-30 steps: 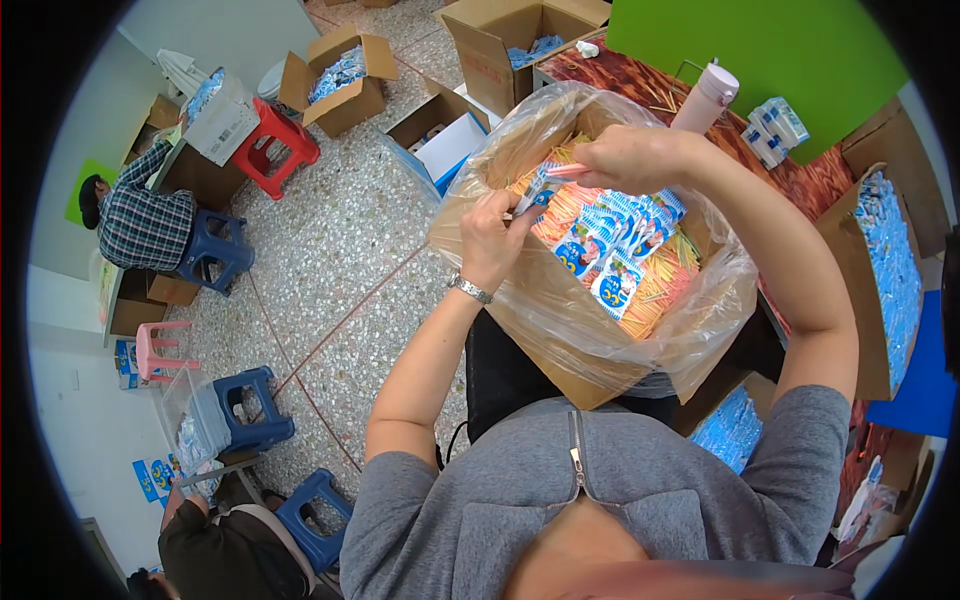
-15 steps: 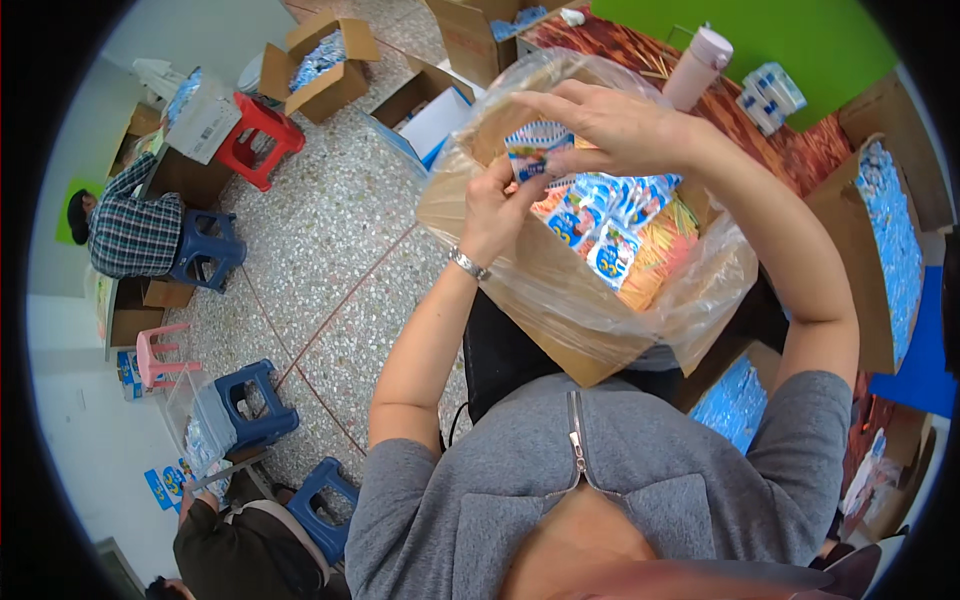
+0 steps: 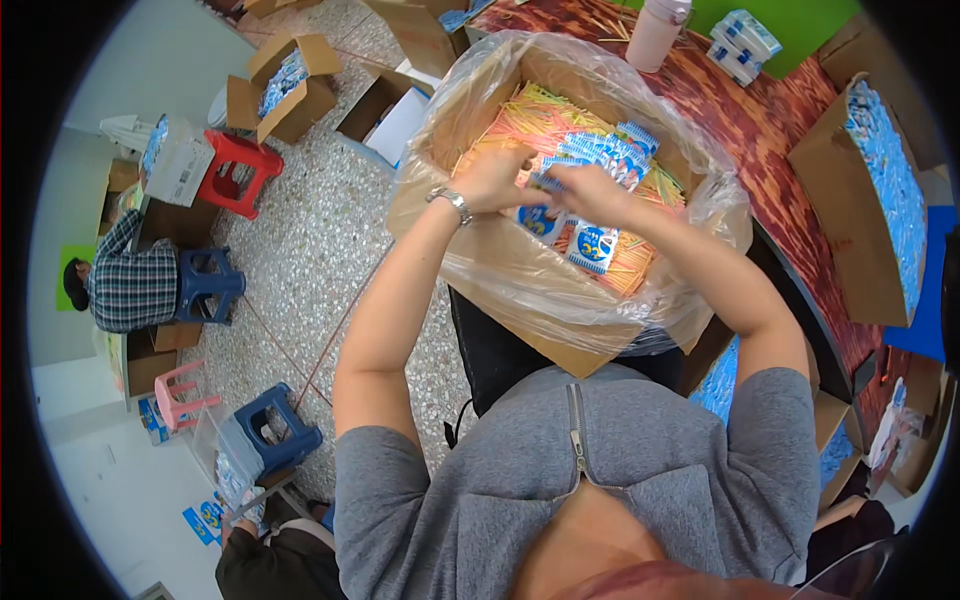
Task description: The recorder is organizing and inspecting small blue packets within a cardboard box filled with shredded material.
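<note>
A cardboard box (image 3: 570,352) lined with a clear plastic bag (image 3: 725,205) sits in front of me. It holds a pile of thin pink, orange and yellow sticks (image 3: 545,112) with several small blue-and-white packets (image 3: 592,247) lying on them. My left hand (image 3: 492,182), with a metal watch on its wrist, hovers low over the sticks, its curled fingers apart from the thumb. Close beside it, my right hand (image 3: 592,194) pinches the edge of a blue-and-white packet (image 3: 542,184), mostly hidden by the fingers. Another packet (image 3: 540,222) lies just below both hands.
A pink bottle (image 3: 657,35) and stacked white packs (image 3: 744,47) stand on the reddish table (image 3: 765,130). Boxes of blue packets (image 3: 885,190) stand at right. Beyond the floor at left are a red stool (image 3: 238,170), blue stools (image 3: 275,430) and two seated people.
My hands have lowered into the box, the right one moving down beside the left. The packet held up between them before is now mostly covered by my fingers. The view has shifted slightly.
</note>
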A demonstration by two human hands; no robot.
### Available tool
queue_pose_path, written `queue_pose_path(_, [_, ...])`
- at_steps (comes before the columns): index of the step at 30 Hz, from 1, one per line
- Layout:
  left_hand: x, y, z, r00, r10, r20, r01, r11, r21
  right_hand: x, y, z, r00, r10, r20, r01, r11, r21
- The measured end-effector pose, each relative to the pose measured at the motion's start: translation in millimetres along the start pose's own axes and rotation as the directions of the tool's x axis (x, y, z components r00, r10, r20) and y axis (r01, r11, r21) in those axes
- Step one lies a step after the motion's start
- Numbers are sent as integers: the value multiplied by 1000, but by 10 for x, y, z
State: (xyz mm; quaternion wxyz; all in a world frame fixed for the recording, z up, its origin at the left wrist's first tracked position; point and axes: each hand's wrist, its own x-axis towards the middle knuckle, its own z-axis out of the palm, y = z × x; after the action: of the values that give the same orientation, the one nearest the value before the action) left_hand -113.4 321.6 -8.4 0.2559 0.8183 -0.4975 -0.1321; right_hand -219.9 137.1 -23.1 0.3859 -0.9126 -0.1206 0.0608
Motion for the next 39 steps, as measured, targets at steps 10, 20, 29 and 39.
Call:
queue_pose_path(10, [315, 80, 118, 924, -118, 363, 68, 987, 147, 50, 764, -756, 931, 167, -323, -294, 869, -398])
queue_pose_path(20, [1009, -177, 144, 941, -122, 315, 161, 982, -101, -483, 742, -590, 746, 605, -278, -665, 704, -251])
queue_pose_path(29, [1453, -225, 588, 979, 29, 202, -38, 998, 44, -234, 934, -84, 325, 853, -408, -586, 520, 621])
queue_pose_path(39, [1455, -263, 635, 967, -49, 251, 11, 989, 148, -205, 783, -149, 438, 762, -477, -677, 629, 382])
